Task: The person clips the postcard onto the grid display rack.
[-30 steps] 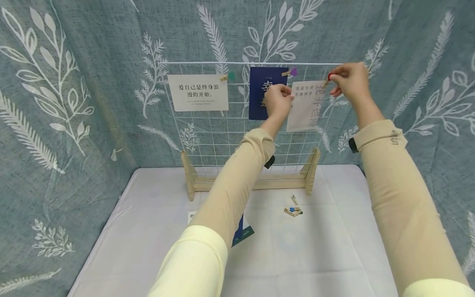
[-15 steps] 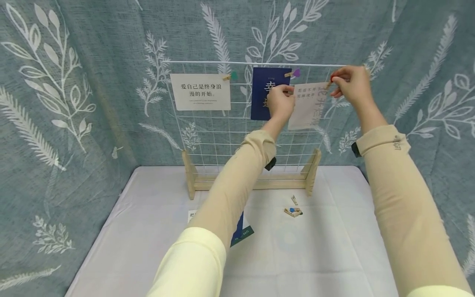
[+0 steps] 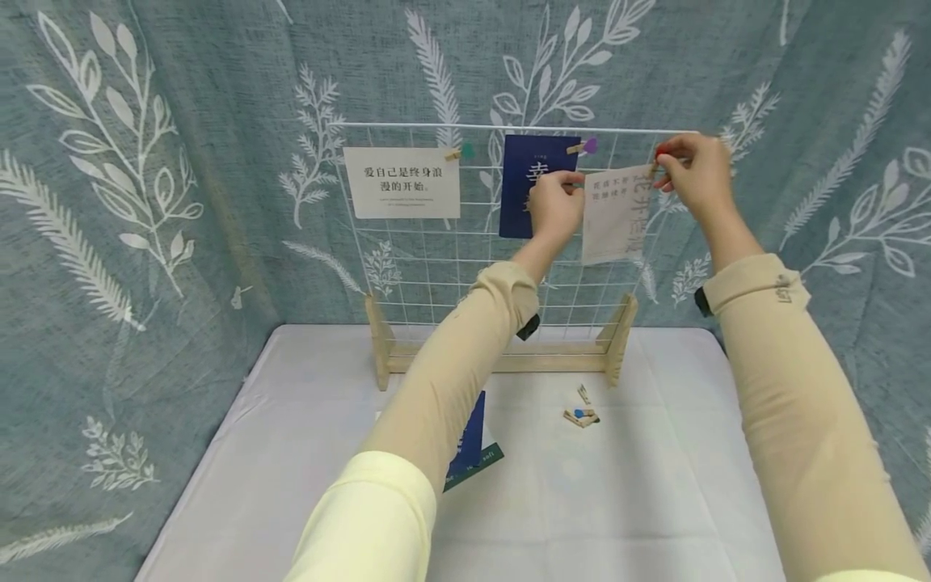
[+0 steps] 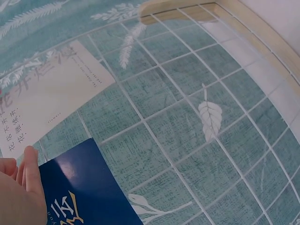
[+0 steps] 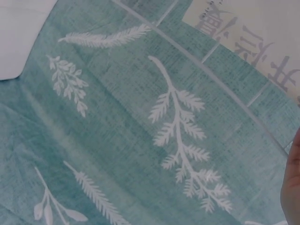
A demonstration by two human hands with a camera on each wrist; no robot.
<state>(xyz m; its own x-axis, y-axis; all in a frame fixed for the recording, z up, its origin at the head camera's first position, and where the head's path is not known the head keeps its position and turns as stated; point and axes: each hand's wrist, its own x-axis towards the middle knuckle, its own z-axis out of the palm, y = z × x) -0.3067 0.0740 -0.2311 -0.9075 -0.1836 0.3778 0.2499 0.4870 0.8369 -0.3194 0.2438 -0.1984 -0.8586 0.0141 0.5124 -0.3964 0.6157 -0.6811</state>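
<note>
A pale card with printed characters (image 3: 614,222) is at the right side of a white wire grid rack (image 3: 407,124). My left hand (image 3: 556,208) pinches its upper left edge, overlapping a dark blue card (image 3: 513,198) clipped to the grid. At the pale card's upper right corner, my right hand (image 3: 701,171) pinches a small wooden clothespin with a red ornament (image 3: 661,151). The left wrist view shows thumb and fingers (image 4: 32,176) at the card's edge. Only a sliver of the right hand (image 5: 293,183) shows in the right wrist view; the clothespin is hidden there.
Another white card (image 3: 402,184) hangs at the rack's left, held by a clothespin with a green ornament (image 3: 467,150). Several loose clothespins (image 3: 582,417) lie before the wooden base (image 3: 553,364). Blue (image 3: 473,432) and green cards (image 3: 486,462) lie partly under my left forearm.
The head view has shifted slightly, so the scene sits further right. The pale card's lower edge has swung a little; both hands keep their grips at its top corners.
</note>
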